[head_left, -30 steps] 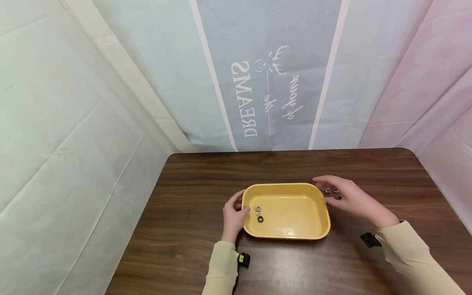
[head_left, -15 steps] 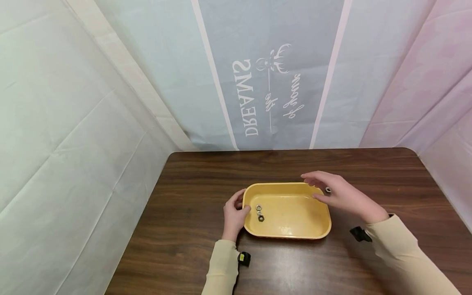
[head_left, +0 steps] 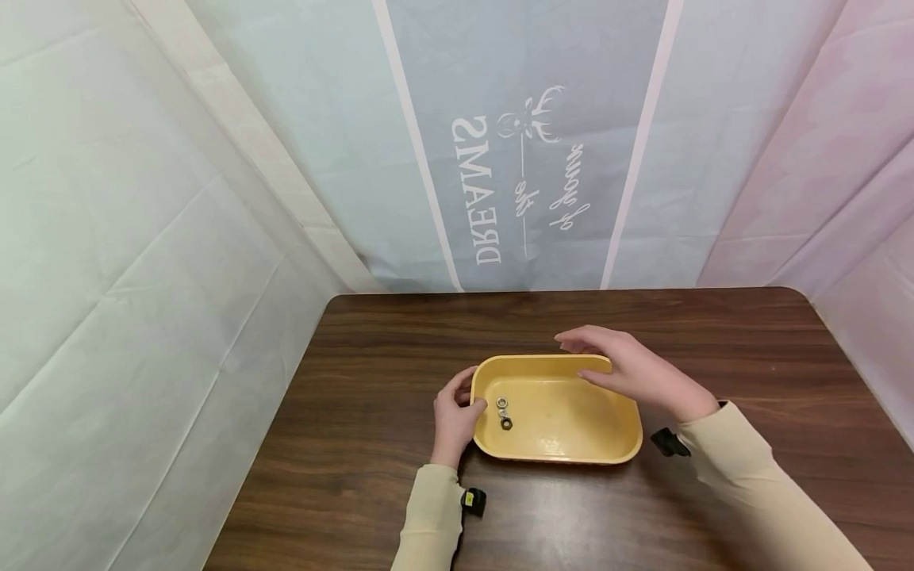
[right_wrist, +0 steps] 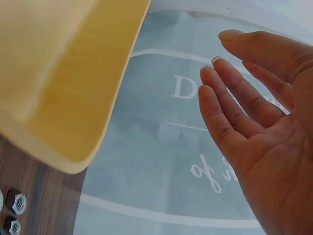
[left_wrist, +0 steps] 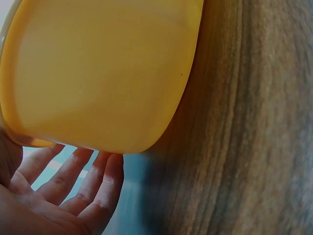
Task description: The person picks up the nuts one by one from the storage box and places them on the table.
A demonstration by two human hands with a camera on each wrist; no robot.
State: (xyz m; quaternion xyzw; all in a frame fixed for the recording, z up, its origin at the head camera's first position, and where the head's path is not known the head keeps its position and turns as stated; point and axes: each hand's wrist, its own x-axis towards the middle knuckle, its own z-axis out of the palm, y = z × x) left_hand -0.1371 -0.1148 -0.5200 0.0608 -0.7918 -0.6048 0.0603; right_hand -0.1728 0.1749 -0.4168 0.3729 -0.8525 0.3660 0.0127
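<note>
A yellow rectangular tray [head_left: 564,408] sits on the table. My left hand [head_left: 453,420] grips its left end, thumb over the rim and fingers along the outer wall; in the left wrist view those fingers [left_wrist: 110,183] reach under the tray's edge. Inside the tray at the left lie a dark hex nut [head_left: 506,424], a silver nut or ring [head_left: 502,403] and a small shiny piece between them. Over the tray's far right corner hovers my right hand [head_left: 628,366], holding nothing, thumb and fingers apart. In the right wrist view, nuts [right_wrist: 16,201] show below the tray's corner.
The dark wood-grain table [head_left: 371,373] ends at a back edge against a hanging printed cloth [head_left: 531,198]. White sheeting [head_left: 157,277] borders the left side, pinkish sheeting the right. A small black device [head_left: 474,501] is strapped at each wrist.
My right hand has moved left, from beside the nuts right of the tray to above its far right corner. It now hides those nuts in the head view. The left hand keeps its grip.
</note>
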